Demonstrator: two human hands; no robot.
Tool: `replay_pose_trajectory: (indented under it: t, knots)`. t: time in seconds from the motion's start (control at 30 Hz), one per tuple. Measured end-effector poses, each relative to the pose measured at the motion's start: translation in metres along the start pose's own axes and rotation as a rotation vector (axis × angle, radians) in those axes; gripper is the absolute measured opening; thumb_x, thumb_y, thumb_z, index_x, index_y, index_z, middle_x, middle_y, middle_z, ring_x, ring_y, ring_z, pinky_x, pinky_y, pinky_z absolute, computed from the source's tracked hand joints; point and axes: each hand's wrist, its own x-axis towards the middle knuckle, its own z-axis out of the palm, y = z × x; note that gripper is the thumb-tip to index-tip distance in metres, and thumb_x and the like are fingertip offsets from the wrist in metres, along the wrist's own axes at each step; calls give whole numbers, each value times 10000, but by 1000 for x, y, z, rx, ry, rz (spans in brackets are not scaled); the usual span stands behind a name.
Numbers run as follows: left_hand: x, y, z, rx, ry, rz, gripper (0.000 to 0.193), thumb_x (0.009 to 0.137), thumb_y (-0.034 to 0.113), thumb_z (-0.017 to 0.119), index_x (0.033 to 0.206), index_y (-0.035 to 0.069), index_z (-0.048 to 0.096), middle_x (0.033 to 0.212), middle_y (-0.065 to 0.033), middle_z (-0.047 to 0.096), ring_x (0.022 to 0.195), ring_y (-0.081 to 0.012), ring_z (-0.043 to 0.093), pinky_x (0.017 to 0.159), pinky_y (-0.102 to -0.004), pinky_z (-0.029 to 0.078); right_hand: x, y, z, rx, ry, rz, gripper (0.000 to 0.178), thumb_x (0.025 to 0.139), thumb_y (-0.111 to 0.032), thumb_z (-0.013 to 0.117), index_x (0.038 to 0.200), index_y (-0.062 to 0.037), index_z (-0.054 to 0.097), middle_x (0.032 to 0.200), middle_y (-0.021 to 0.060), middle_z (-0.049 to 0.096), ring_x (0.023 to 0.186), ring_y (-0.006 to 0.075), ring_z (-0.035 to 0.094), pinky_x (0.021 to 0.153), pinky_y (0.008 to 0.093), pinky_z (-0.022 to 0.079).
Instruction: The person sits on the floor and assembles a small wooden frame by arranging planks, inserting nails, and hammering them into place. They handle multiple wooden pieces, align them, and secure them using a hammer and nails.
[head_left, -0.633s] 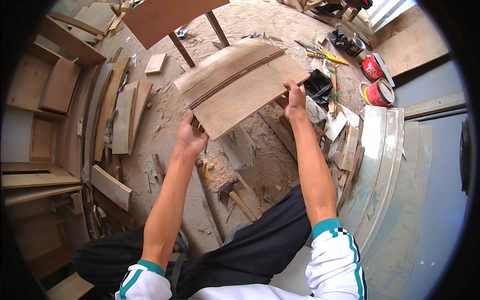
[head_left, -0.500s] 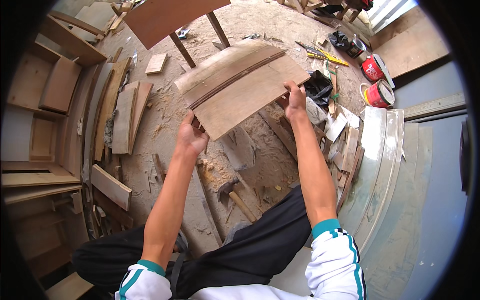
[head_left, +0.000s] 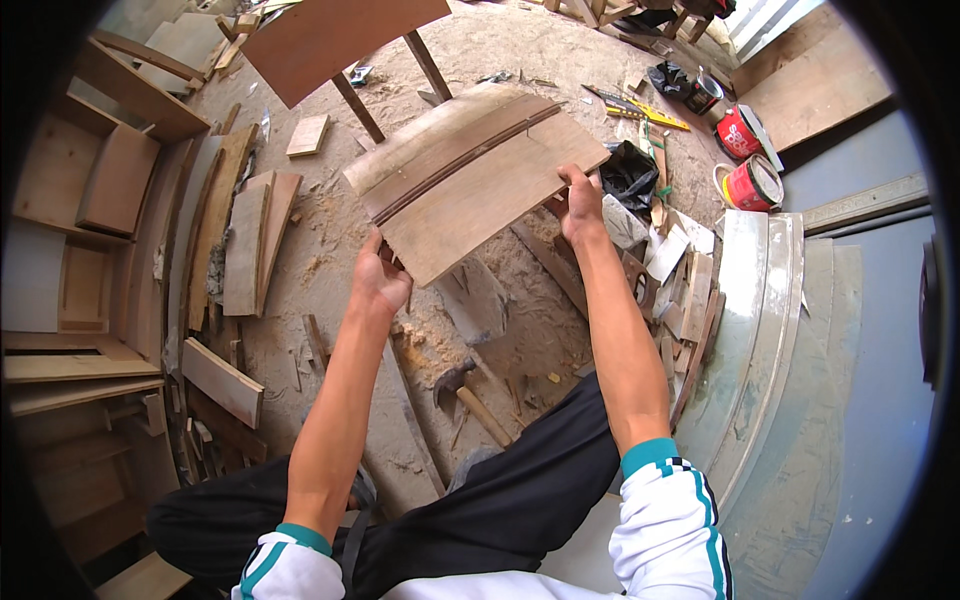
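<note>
Between my two hands is a wide wooden panel [head_left: 490, 185] with a dark brown strip [head_left: 465, 165] running lengthwise across its face. My left hand [head_left: 380, 278] is closed on its near left corner, thumb on top and the other fingers beneath. Toward the near right corner, my right hand [head_left: 580, 205] grips the edge the same way, fingers partly hidden under the wood. The panel is held above the sandy floor, its right end farther away than its left. Below it, between my legs, lies a hammer [head_left: 470, 400] with a wooden handle.
A brown board on legs [head_left: 345, 45] stands beyond the panel. Wooden cabinet frames [head_left: 120, 180] and stacked planks [head_left: 250, 245] line the left. At right are red cans [head_left: 750, 185], a yellow-black handsaw [head_left: 640, 108], a black plastic bag [head_left: 630, 175], wood scraps [head_left: 690, 310] and clear sheets [head_left: 750, 330].
The panel and both hands have shifted very slightly left in the picture, and the background has moved a little with them. My grip stays the same.
</note>
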Motion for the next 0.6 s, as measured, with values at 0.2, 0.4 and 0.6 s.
replay_pose_trajectory:
  t: [0.2,0.4,0.6]
  knots:
    - [0,-1,2,24,5,18,351,1032,338,443,1223,54,517,1198,-85,587,1139,-260,552,1053,-431,443,11,7,-9,-13,5,4,431,798,-171,631,1177,-115,436,1060,66,562,942,216,590,739,442,554]
    - [0,1,-2,51,-5,36,338,1032,337,446,1218,67,527,1178,-73,599,1101,-242,566,1016,-409,463,-2,-1,1,4,2,74,422,804,-165,631,1172,-99,438,1057,82,571,949,237,610,726,454,569]
    - [0,1,-2,102,6,35,339,1033,350,443,1219,79,529,1159,-54,609,1080,-212,572,961,-384,491,2,-1,-2,18,6,62,392,810,-148,622,1156,-93,448,1050,98,574,936,254,628,736,465,582]
